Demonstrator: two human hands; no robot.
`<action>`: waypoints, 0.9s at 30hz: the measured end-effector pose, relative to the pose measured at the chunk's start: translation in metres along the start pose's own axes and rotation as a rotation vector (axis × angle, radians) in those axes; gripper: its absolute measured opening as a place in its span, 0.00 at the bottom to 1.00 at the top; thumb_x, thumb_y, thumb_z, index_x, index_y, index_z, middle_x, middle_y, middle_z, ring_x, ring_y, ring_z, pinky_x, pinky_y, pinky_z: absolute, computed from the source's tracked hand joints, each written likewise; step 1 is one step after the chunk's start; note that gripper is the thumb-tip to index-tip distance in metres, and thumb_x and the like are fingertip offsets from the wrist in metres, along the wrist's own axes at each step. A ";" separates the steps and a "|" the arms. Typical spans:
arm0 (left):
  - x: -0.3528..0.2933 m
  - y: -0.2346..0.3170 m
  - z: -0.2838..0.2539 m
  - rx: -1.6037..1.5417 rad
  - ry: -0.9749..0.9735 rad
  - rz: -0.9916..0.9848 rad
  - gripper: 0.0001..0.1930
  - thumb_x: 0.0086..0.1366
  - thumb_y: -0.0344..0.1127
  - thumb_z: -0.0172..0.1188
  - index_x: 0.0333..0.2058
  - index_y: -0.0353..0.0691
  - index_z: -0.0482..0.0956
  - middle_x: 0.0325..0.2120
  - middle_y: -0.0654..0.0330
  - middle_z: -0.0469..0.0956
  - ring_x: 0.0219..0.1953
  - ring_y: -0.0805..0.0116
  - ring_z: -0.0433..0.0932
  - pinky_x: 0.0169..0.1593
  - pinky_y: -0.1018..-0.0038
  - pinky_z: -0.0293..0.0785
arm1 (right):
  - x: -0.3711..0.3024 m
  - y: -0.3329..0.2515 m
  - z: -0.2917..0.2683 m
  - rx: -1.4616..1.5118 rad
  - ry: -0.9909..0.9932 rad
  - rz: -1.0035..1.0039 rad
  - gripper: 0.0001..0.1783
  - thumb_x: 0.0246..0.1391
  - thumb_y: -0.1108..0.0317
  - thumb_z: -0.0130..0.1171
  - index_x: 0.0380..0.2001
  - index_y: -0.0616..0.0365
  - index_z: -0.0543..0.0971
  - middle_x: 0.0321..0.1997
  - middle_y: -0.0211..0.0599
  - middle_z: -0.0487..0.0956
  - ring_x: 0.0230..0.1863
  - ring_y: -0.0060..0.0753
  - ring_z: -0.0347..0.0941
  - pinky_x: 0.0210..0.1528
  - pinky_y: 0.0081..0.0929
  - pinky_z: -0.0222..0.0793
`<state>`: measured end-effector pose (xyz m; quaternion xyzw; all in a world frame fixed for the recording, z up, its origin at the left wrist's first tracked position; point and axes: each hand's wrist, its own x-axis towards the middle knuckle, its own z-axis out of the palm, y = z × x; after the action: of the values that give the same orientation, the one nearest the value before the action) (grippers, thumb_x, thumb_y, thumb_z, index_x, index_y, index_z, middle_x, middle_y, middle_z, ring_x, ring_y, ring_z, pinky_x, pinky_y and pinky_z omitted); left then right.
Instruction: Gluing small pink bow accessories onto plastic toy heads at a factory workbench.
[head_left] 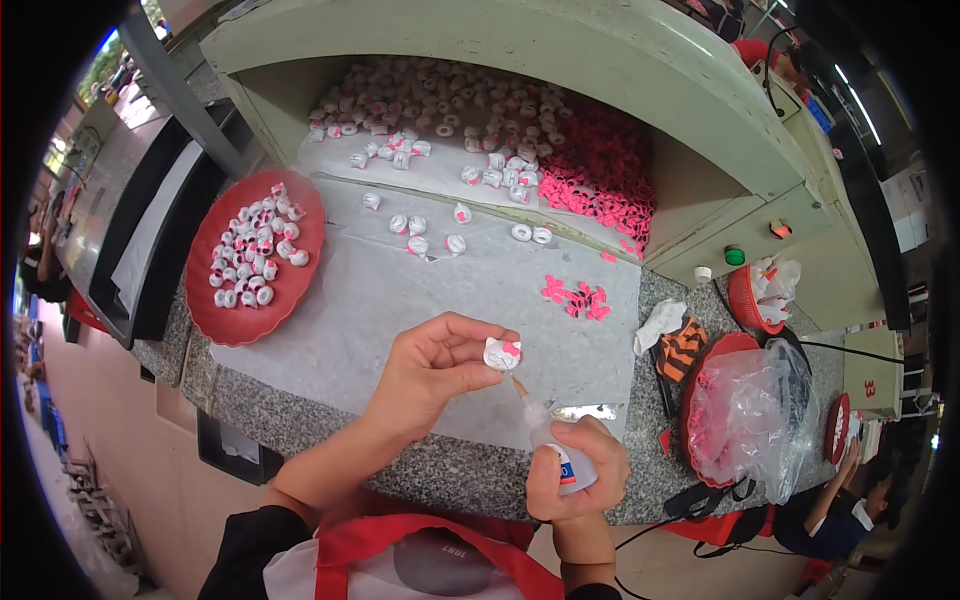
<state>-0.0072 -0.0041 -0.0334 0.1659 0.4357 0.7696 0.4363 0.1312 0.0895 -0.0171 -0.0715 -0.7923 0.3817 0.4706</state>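
Between thumb and fingers, my left hand [432,362] pinches a small white cat-head piece [502,354] with a pink bow on it. My right hand [580,470] is wrapped round a clear squeeze glue bottle [562,450]. Its thin nozzle [519,388] points up at the lower edge of the cat-head piece; whether they touch I cannot tell. Beyond my hands, a cluster of small pink bow pieces [577,298] lies on the white sheet [330,290]. Several white cat-head pieces [417,245] are spread farther back on it.
A red scalloped plate [205,310] of cat-head pieces stands at left. At the back, a pale green shelf [520,75] holds heaped white pieces [430,90] and pink bows [600,165]. At right are a red basin [697,375] with a plastic bag [765,410], an orange-black cloth [683,348] and a small red basket [745,298].
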 end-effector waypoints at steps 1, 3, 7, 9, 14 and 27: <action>0.000 0.001 0.000 0.002 -0.007 0.001 0.17 0.48 0.15 0.54 0.38 0.33 0.69 0.40 0.50 0.73 0.43 0.59 0.74 0.47 0.67 0.70 | 0.000 -0.001 -0.001 -0.002 -0.007 0.002 0.14 0.33 0.77 0.55 0.30 0.63 0.72 0.14 0.36 0.69 0.10 0.28 0.61 0.12 0.19 0.55; -0.001 0.001 0.000 -0.011 -0.010 -0.008 0.17 0.48 0.15 0.54 0.38 0.34 0.69 0.40 0.50 0.73 0.43 0.59 0.74 0.47 0.67 0.70 | 0.000 -0.001 0.000 -0.011 0.005 0.003 0.14 0.32 0.78 0.55 0.30 0.63 0.72 0.13 0.35 0.69 0.10 0.28 0.61 0.12 0.19 0.54; 0.000 0.001 0.001 0.000 0.002 -0.012 0.17 0.48 0.15 0.55 0.38 0.34 0.70 0.40 0.51 0.73 0.43 0.59 0.74 0.47 0.67 0.70 | 0.002 0.001 -0.003 -0.015 -0.012 -0.006 0.15 0.31 0.78 0.55 0.30 0.63 0.72 0.14 0.36 0.70 0.10 0.27 0.61 0.12 0.19 0.54; -0.001 0.000 -0.001 -0.016 -0.027 0.014 0.15 0.51 0.16 0.54 0.39 0.32 0.70 0.41 0.52 0.73 0.43 0.69 0.73 0.46 0.76 0.70 | 0.003 0.001 -0.002 -0.018 -0.002 -0.007 0.15 0.31 0.78 0.55 0.30 0.63 0.72 0.14 0.36 0.70 0.10 0.27 0.61 0.12 0.19 0.54; 0.001 -0.001 -0.002 0.007 0.025 0.019 0.17 0.47 0.15 0.55 0.38 0.34 0.70 0.39 0.52 0.73 0.42 0.61 0.74 0.47 0.68 0.69 | 0.003 0.002 -0.002 -0.034 0.005 0.004 0.14 0.31 0.78 0.55 0.29 0.63 0.73 0.15 0.36 0.71 0.10 0.27 0.61 0.12 0.19 0.55; 0.002 -0.004 -0.002 0.016 0.008 0.020 0.18 0.48 0.15 0.56 0.39 0.34 0.70 0.39 0.53 0.73 0.42 0.64 0.74 0.46 0.70 0.70 | 0.003 -0.001 -0.002 -0.019 -0.031 -0.009 0.14 0.32 0.78 0.56 0.30 0.63 0.72 0.15 0.36 0.71 0.11 0.27 0.63 0.13 0.19 0.56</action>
<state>-0.0080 -0.0028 -0.0380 0.1705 0.4419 0.7711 0.4255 0.1312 0.0913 -0.0138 -0.0665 -0.8035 0.3729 0.4593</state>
